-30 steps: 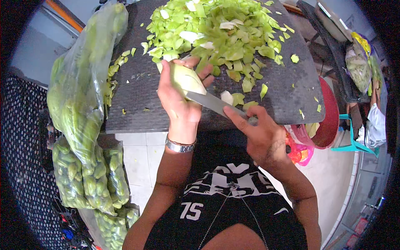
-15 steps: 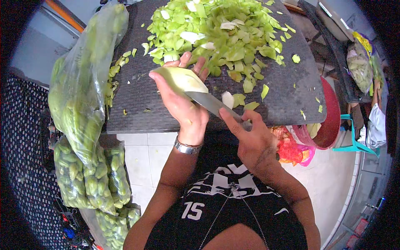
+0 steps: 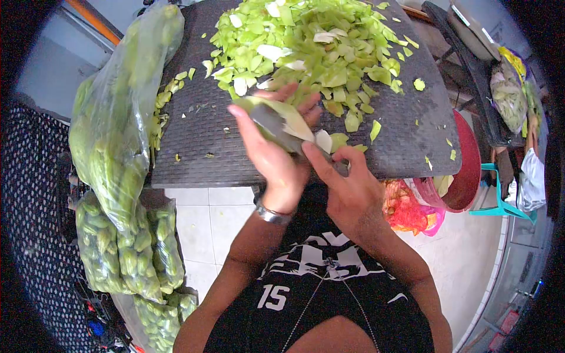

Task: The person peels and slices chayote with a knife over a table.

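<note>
My left hand (image 3: 275, 162), palm up with its fingers curled round the far side, cradles a partly peeled, pale green fruit (image 3: 299, 125) that looks like an unripe mango. Across its near face lies a knife blade (image 3: 272, 122), blurred by motion. My right hand (image 3: 355, 191) grips this knife, forefinger stretched along the blade; the handle is mostly hidden in the fist. Both hands are over the near edge of a dark woven-textured table (image 3: 203, 144). Beyond them spreads a heap of green peelings (image 3: 335, 73), with a few whitish pieces among them.
A clear plastic bag of green fruit (image 3: 112, 129) hangs over the table's left edge, and more filled bags (image 3: 126, 253) stand below. On the right are a dark red tub (image 3: 465, 170), a red and pink bag (image 3: 406, 209) and a teal stool (image 3: 497, 194).
My left hand and the fruit have shifted slightly right and tilted. The blade has slid from the fruit's right end up across its face, as the right hand moved a little.
</note>
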{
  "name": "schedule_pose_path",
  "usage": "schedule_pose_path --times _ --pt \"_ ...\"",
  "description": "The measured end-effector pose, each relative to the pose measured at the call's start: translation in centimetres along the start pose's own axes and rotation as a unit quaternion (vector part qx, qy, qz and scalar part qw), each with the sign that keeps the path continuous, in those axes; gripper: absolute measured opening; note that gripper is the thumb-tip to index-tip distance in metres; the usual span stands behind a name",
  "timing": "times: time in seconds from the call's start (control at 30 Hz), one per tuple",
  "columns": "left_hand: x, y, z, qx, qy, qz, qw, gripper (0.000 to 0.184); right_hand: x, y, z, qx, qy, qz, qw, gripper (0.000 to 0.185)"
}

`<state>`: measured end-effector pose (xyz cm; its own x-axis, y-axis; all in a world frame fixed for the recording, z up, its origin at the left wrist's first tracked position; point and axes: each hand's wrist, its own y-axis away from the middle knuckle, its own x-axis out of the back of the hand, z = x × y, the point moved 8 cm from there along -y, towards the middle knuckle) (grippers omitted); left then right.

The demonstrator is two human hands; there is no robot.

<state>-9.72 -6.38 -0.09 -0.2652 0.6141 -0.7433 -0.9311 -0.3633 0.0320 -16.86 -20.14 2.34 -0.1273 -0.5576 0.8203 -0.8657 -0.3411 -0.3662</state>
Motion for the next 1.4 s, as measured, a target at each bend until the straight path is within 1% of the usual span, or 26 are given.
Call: schedule_pose_path --times 0.03,0.17,0.27,0.37,0.4,0.47,0.5,0.57,0.63,0.67,0.7,0.77,0.83,0.93,0.97,1.0,1.07,1.1,1.13,1.17,1.2,1.23,1.27,1.3,1.37,1.4 --pt "-0.1 0.3 -0.8 0.023 0.018 0.016 0.999 0.071 0.0 -0.3 -0.1 -0.002 -0.001 -0.008 1.0 0.079" --pt "-0.1 -1.1 0.0 0.017 0.058 -0.02 0.998 0.076 0.1 -0.5 0.2 -0.025 -0.005 -0.037 0.999 0.078" --pt "0.4 -1.8 -0.6 0.028 0.07 -0.032 0.997 0.072 0.1 -0.5 0.3 -0.025 -0.012 -0.048 0.998 0.079" --pt "0.6 -2.1 -0.1 0.002 -0.002 -0.007 1.0 0.061 0.2 -0.2 0.3 -0.035 0.003 -0.079 0.996 0.081" --pt "0.7 -2.1 0.0 -0.008 0.004 -0.004 1.0 0.057 0.2 -0.2 0.3 -0.039 0.011 -0.095 0.995 0.081" --pt "1.1 -2.2 0.1 -0.03 0.017 0.001 0.999 0.048 0.6 -0.3 0.2 -0.056 -0.013 -0.089 0.994 0.075" --pt "1.2 -2.4 -0.1 -0.02 0.042 0.002 0.999 0.046 0.7 -0.4 0.2 -0.063 -0.025 -0.085 0.994 0.072" --pt "1.6 -2.8 -0.8 0.0 0.092 0.003 0.996 0.043 0.7 -0.3 0.9 -0.045 -0.095 -0.025 0.994 0.067" --pt "2.7 -3.7 -1.5 0.022 0.12 0.025 0.992 0.046 0.5 -0.1 2.7 -0.077 -0.141 0.007 0.987 0.062" --pt "3.2 -4.1 -1.7 0.034 0.133 0.035 0.99 0.048 0.4 0.0 4.1 -0.118 -0.151 0.009 0.981 0.059" --pt "3.6 -4.3 -1.5 0.031 0.153 0.054 0.986 0.039 0.5 -0.1 5.2 -0.148 -0.173 0.009 0.974 0.058" --pt "3.9 -4.9 -1.9 0.063 0.123 0.046 0.989 0.031 0.7 -0.1 7.4 -0.197 -0.227 0.005 0.954 0.055" --pt "4.3 -5.3 -2.4 0.111 0.114 0.051 0.986 0.022 0.7 -0.5 7.8 -0.256 -0.305 -0.043 0.916 0.053" --pt "4.4 -6.0 -2.6 0.167 0.114 0.014 0.979 0.025 0.9 -0.7 8.3 -0.281 -0.324 -0.039 0.902 0.051" --pt "5.5 -7.2 -2.5 0.154 0.127 0.022 0.98 0.021 0.8 -0.5 8.7 -0.279 -0.321 -0.036 0.904 0.05" --pt "5.1 -7.6 -1.5 0.11 0.12 0.03 0.986 0.02 0.6 0.0 9.5 -0.278 -0.319 -0.034 0.906 0.049" --pt "4.2 -9.4 0.2 0.026 0.045 0.081 0.995 0.019 0.0 1.0 10.3 -0.291 -0.312 -0.036 0.904 0.048" --pt "2.6 -10.2 0.2 0.012 0.019 0.049 0.999 0.02 -0.3 1.7 10.6 -0.305 -0.309 -0.041 0.9 0.047" --pt "-0.9 -9.7 0.0 0.032 -0.015 0.024 0.999 0.021 -0.5 2.3 10.8 -0.321 -0.304 -0.047 0.896 0.047" --pt "-3.3 -10.8 -2.1 0.064 -0.065 -0.101 0.991 0.025 -1.0 2.6 10.7 -0.329 -0.308 -0.068 0.89 0.048" --pt "-7.3 -10.7 -3.1 -0.013 -0.133 -0.233 0.963 0.028 -1.6 2.6 10.3 -0.337 -0.313 -0.088 0.884 0.049" --pt "-11.2 -8.9 -5.4 0.028 -0.128 -0.309 0.942 0.031 -2.1 2.7 9.9 -0.345 -0.317 -0.108 0.877 0.05" --pt "-14.9 -6.9 -7.7 0.069 -0.126 -0.381 0.913 0.034 -2.4 2.7 9.6 -0.338 -0.32 -0.103 0.879 0.051" --pt "-18.7 -4.1 -9.6 0.227 -0.053 -0.392 0.89 0.038 -2.6 2.6 9.2 -0.33 -0.323 -0.098 0.882 0.051" --pt "-23.2 0.7 -11.4 0.385 -0.003 -0.418 0.823 0.044 -2.7 2.5 8.6 -0.329 -0.325 -0.095 0.881 0.05" --pt "-24.4 0.9 -11.1 0.35 0.0 -0.457 0.818 0.046 -2.2 2.4 8.6 -0.334 -0.324 -0.093 0.88 0.049"
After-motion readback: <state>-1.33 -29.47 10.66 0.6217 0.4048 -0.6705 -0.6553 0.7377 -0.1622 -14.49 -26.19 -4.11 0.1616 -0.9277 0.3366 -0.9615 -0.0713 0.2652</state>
